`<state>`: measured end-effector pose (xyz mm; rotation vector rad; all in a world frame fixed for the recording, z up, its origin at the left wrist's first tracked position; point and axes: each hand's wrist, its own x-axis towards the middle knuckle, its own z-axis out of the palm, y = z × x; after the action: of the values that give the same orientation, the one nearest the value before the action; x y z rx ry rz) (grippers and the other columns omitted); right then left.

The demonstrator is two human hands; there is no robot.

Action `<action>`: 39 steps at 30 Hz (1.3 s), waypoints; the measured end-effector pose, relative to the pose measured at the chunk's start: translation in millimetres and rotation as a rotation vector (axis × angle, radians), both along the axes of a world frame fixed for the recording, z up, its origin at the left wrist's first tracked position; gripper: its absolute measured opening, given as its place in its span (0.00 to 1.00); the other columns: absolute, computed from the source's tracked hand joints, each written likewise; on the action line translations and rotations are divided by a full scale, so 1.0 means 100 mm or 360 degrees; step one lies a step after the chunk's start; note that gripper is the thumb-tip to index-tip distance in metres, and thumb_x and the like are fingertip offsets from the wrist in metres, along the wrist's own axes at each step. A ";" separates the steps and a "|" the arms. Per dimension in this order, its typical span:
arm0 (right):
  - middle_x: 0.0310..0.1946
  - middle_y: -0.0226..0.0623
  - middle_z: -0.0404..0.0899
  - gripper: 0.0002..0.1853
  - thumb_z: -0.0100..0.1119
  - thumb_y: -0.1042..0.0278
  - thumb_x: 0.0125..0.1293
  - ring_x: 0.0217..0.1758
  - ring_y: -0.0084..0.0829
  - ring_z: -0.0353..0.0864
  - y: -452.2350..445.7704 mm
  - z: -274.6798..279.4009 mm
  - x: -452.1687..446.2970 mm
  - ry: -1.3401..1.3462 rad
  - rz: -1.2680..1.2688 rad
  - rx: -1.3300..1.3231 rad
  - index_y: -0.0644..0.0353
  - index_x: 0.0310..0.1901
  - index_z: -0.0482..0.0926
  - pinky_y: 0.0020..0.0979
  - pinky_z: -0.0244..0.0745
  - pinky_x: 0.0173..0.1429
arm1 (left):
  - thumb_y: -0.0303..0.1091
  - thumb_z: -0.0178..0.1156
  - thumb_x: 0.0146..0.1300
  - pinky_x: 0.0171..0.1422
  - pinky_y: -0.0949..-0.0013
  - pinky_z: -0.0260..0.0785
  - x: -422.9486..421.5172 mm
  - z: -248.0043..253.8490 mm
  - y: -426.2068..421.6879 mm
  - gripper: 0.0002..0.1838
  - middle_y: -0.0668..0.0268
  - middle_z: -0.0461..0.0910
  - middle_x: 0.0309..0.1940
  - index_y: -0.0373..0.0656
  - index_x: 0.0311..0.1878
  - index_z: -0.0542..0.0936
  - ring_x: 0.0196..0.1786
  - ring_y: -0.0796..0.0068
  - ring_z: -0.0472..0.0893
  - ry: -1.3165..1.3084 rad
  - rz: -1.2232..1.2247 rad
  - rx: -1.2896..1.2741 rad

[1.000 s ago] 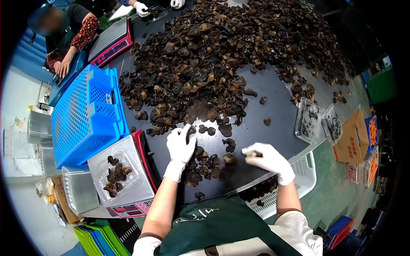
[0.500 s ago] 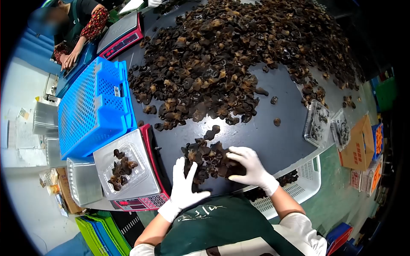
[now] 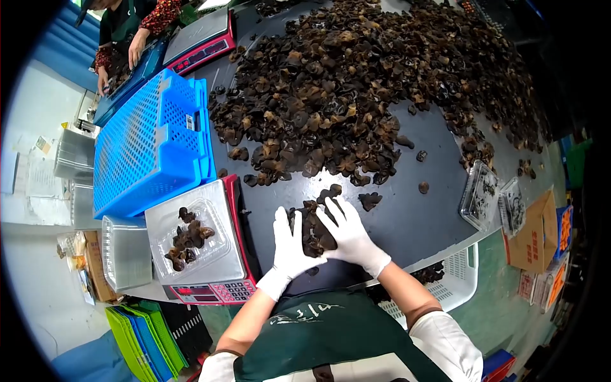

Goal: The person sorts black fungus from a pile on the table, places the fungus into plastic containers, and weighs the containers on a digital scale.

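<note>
A small heap of wood ear mushrooms (image 3: 314,230) lies on the dark tabletop between my two white-gloved hands. My left hand (image 3: 290,247) stands at the heap's left side, fingers stretched forward and thumb pointing right. From the right, my right hand (image 3: 350,237) covers part of the heap with its fingers spread. The thumbs come close together at the near side. Left of my hands, a clear plastic tray (image 3: 214,249) holding several mushrooms rests on a red-framed scale (image 3: 240,280). Beyond my hands spreads a large pile of wood ear mushrooms (image 3: 331,108).
A blue crate (image 3: 137,146) stands behind the scale, near stacked clear trays (image 3: 127,251). Two clear boxes (image 3: 478,197) sit at the table's right edge. A white basket (image 3: 459,280) is below. A co-worker (image 3: 137,38) works at the far left by another scale (image 3: 200,51).
My hands have drawn closer together around the heap, which is now more compact. One mushroom lies apart at its upper right. The co-worker's hands have moved apart. The view has shifted slightly.
</note>
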<state>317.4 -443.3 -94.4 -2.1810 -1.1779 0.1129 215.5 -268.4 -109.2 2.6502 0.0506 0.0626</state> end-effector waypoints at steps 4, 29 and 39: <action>0.66 0.56 0.60 0.50 0.76 0.57 0.36 0.70 0.61 0.56 0.17 0.11 0.17 -0.0058 0.0170 -0.0030 0.58 0.66 0.65 0.53 0.54 0.71 | 0.48 0.76 0.33 0.72 0.45 0.53 0.14 0.01 0.02 0.61 0.36 0.53 0.68 0.31 0.69 0.55 0.70 0.35 0.56 -0.0083 -0.0130 -0.0164; 0.47 0.39 0.79 0.17 0.60 0.65 0.62 0.46 0.39 0.80 0.14 0.27 0.30 0.3247 -0.0622 0.1851 0.59 0.53 0.75 0.41 0.78 0.44 | 0.12 0.50 0.53 0.40 0.72 0.73 -0.54 1.39 1.59 0.19 0.61 0.76 0.40 0.39 0.48 0.73 0.35 0.71 0.79 -0.0684 0.1143 -0.1062; 0.45 0.38 0.81 0.17 0.60 0.76 0.60 0.46 0.30 0.82 1.29 0.88 0.09 0.2605 -0.0071 0.1353 0.64 0.52 0.76 0.32 0.79 0.54 | 0.15 0.54 0.49 0.52 0.68 0.72 -0.51 1.11 1.61 0.17 0.61 0.77 0.40 0.37 0.45 0.76 0.44 0.68 0.79 -0.0562 0.0776 -0.0477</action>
<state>326.1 -314.8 -6.6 -0.7692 -0.0889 0.9430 164.1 -107.3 1.6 2.2361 0.5411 0.6288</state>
